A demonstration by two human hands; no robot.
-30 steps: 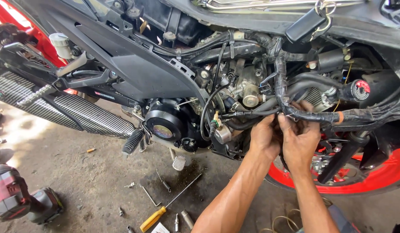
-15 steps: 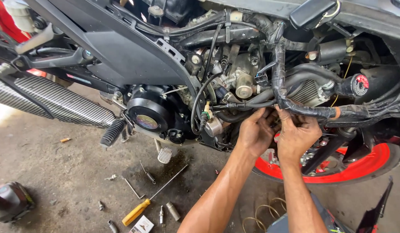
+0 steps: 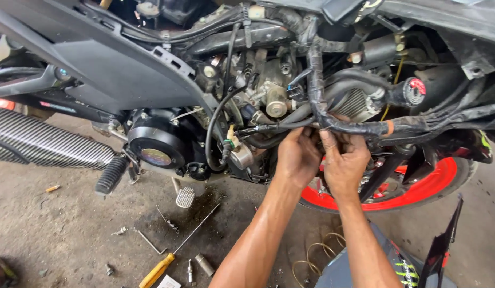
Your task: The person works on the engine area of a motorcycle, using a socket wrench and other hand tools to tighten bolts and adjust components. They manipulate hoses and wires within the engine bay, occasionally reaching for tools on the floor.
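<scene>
Reaching up from below, both hands are held side by side against the underside of a stripped motorcycle's engine bay. The left hand point(image 3: 296, 154) is curled with its fingers pushed up behind a taped black wiring harness point(image 3: 359, 127); whether anything is pinched there cannot be told, since the fingertips are hidden. The right hand point(image 3: 344, 162) lies just beside it, thumb raised against the harness where the bundle bends from its vertical run into its horizontal one, the other fingers bent in under it. The two hands are touching or nearly so.

The harness is seen dropping from the top of the frame, then running right toward a round black part with a red cap point(image 3: 415, 90). Just left of the hands a thin black hose point(image 3: 212, 133) loops down to a small metal fitting point(image 3: 241, 157). Further left sit the round black engine cover point(image 3: 155, 145), a ribbed footpeg point(image 3: 111, 175) and the carbon-pattern exhaust point(image 3: 42, 144). Behind the forearms the red rear wheel rim point(image 3: 418, 186) is partly shown.

On the stained concrete floor point(image 3: 55, 229) lie a yellow-handled screwdriver point(image 3: 175, 255), a bent thin rod point(image 3: 150, 242), a small spring point(image 3: 167, 220) and a socket bit point(image 3: 204, 264). A coil of wire point(image 3: 314, 258) rests beside a dark fairing panel point(image 3: 442, 248) at lower right
</scene>
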